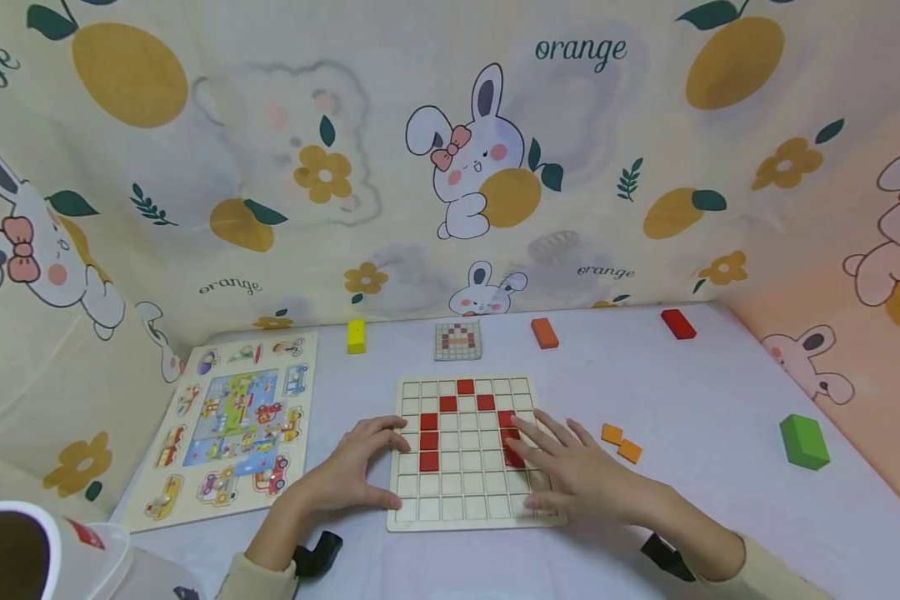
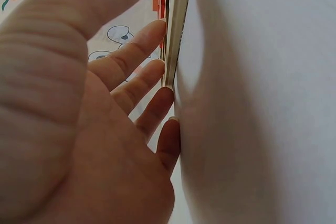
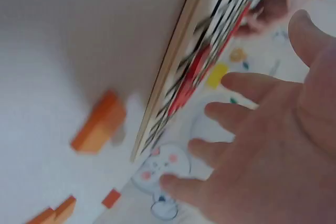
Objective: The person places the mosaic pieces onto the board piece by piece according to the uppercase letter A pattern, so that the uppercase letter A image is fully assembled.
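Observation:
A wooden grid board (image 1: 472,521) lies in the middle of the table. Red square tiles fill some of its cells in an arch-like pattern, with a column of red tiles (image 1: 429,442) on the left. My left hand (image 1: 356,471) is at the board's left edge, fingertips against the rim and fingers only loosely bent, as the left wrist view also shows (image 2: 115,129). Over the board's right side my right hand (image 1: 585,475) spreads its straight fingers, holding nothing. Its fingers partly hide the right red column (image 1: 508,433).
A pattern card (image 1: 457,341) lies behind the board, between a yellow block (image 1: 356,337) and an orange block (image 1: 545,333). Two small orange tiles (image 1: 621,442), a red block (image 1: 678,324) and a green block (image 1: 804,442) are to the right. A picture puzzle (image 1: 225,425) and white container (image 1: 112,558) stand left.

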Motion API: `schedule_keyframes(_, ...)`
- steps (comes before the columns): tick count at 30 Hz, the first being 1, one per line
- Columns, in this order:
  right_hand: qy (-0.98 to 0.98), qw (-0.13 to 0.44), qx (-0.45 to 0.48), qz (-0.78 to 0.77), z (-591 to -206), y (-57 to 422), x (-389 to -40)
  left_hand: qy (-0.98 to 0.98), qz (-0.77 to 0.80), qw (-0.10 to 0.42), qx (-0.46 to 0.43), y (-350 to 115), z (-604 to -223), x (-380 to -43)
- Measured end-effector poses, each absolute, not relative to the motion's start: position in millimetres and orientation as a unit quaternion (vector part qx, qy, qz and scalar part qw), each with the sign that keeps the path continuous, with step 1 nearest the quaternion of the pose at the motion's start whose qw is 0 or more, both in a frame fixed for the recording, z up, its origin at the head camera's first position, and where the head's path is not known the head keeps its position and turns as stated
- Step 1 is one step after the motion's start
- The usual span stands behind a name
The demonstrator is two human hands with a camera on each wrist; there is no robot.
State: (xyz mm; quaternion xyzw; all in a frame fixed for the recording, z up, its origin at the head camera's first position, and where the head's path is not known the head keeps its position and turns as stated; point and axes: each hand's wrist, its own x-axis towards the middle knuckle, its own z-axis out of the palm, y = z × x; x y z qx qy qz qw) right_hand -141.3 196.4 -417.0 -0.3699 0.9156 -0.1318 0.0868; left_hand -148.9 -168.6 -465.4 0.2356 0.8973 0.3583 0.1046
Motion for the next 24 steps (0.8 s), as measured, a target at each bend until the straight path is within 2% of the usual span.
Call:
schedule_keyframes(6, 0.908, 0.129, -0.38, -0.116, -420.6, 200.0, -119.1, 0.898, 0.358, 0.106, 0.234, -168.1, -464.2, -148.3)
schedule_keyframes(16, 0.883, 0.189, -0.369, -0.221, -424.3, 209.9, -131.0, 0.899, 0.354, 0.103, 0.236, -169.2, -464.5, -147.2)
schedule_keyframes(19, 0.895, 0.155, -0.328, -0.258, -423.2, 219.6, -137.0, 0.898, 0.355, 0.105, 0.237, -169.1, -464.0, -147.3)
schedule_keyframes(24, 0.921, 0.042, -0.23, -0.31, -424.0, 256.6, -155.5, 0.897, 0.359, 0.107, 0.235, -168.2, -463.6, -148.0)
